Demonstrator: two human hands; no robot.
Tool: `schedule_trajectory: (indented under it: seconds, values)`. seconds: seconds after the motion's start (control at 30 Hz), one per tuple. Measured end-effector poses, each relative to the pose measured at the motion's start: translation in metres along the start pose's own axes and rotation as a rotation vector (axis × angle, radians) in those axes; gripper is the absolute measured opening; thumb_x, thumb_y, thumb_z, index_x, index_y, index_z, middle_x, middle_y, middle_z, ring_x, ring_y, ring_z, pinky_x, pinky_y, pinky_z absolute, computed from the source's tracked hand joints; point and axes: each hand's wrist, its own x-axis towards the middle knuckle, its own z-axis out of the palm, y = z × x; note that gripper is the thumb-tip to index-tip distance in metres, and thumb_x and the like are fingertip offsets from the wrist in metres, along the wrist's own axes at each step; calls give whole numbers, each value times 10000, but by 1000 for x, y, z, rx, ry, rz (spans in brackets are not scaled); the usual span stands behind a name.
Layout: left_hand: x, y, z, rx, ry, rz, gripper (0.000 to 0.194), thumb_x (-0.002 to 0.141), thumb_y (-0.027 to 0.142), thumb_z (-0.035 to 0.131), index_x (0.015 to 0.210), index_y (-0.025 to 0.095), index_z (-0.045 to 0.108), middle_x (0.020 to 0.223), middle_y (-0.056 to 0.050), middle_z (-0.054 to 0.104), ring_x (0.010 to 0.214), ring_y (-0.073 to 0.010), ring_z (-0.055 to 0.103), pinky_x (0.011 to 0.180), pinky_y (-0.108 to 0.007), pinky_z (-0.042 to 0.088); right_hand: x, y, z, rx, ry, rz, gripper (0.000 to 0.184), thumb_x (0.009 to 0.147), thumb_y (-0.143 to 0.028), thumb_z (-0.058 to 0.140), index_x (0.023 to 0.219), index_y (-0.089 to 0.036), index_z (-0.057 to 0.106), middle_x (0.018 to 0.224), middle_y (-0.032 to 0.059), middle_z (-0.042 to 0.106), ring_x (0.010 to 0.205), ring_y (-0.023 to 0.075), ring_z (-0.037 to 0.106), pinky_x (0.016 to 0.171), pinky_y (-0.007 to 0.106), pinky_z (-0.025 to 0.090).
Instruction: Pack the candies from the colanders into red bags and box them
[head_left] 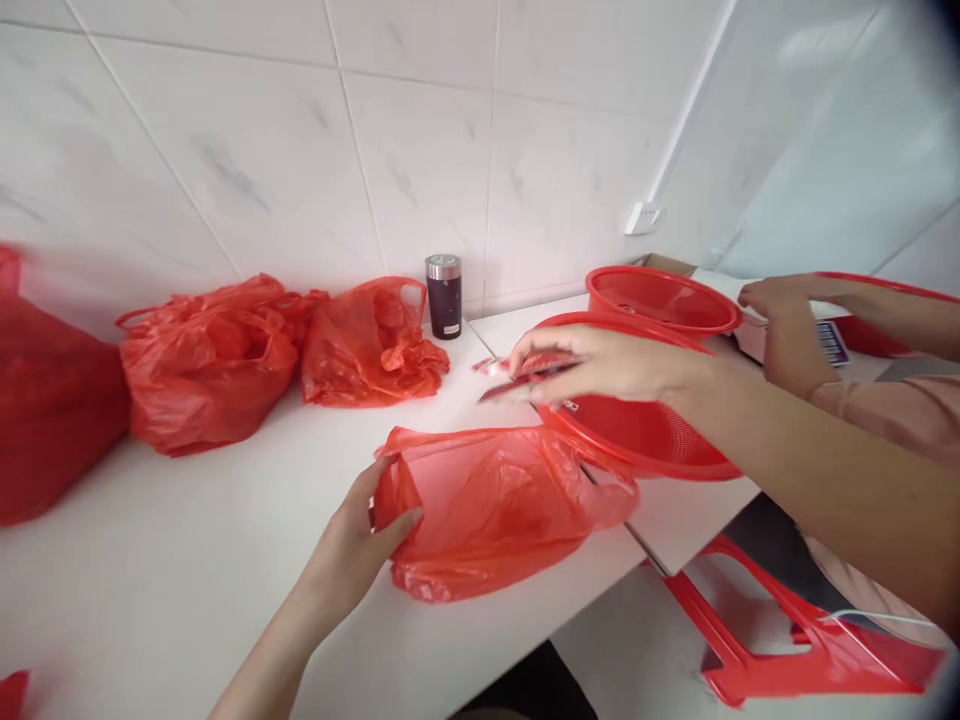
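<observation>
A thin red plastic bag (495, 500) lies on the white table with its mouth facing my left side. My left hand (367, 540) pinches the bag's rim between thumb and fingers. Above the bag's far right corner, my right hand (577, 365) is closed on small red-and-white packets (491, 368), blurred by motion. Below and behind that hand stands a red perforated basket (637, 440), partly hidden by my forearm. Little of what lies in the basket shows.
Several filled red bags (214, 365) line the wall side at left. A dark tumbler (445, 300) stands beside them. At right are another red basket (664, 300), a co-worker's arms (795, 330) and a red stool (787, 660). The table's front edge is close.
</observation>
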Motion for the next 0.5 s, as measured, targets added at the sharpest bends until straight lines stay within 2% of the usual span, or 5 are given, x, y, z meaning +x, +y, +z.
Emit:
schedule_trajectory:
  seconds: [0.07,0.13,0.23,0.33,0.5]
  values:
    - [-5,3,2,-43,-1,23,785,809,460,611,1486,258,269,1363,-112,554,1085,-292,641,872,-401,546,4,-4,41,-118,-153,-70,263,779,-235,655,1038,-272,630,1150,17,631,980,156,624,781,248,503]
    - [-10,3,3,-64,-23,27,787,823,443,598,1499,280,230,1346,-106,571,1043,-283,661,829,-393,561,8,1,77,-316,-207,-39,404,759,-266,690,1151,-334,624,1233,27,585,896,160,641,746,268,510]
    - [-15,-1,-1,-35,-8,49,803,819,413,595,1510,265,215,1319,-121,587,1055,-295,655,820,-402,563,14,11,96,-534,-200,29,553,723,-272,734,1233,-436,594,1392,29,461,855,183,649,683,296,507]
    - [-15,-7,-4,0,43,71,795,804,393,597,1505,255,246,1347,-131,562,1125,-313,616,873,-431,542,20,14,64,-491,-127,-28,407,780,-343,693,1180,-387,638,1259,12,582,968,196,630,772,289,495]
    - [-13,-11,-5,60,93,82,739,804,430,590,1472,278,314,1368,-103,545,1216,-328,550,987,-479,466,26,44,-24,-605,419,82,367,883,-372,551,1180,-166,615,1120,91,653,878,134,618,782,262,438]
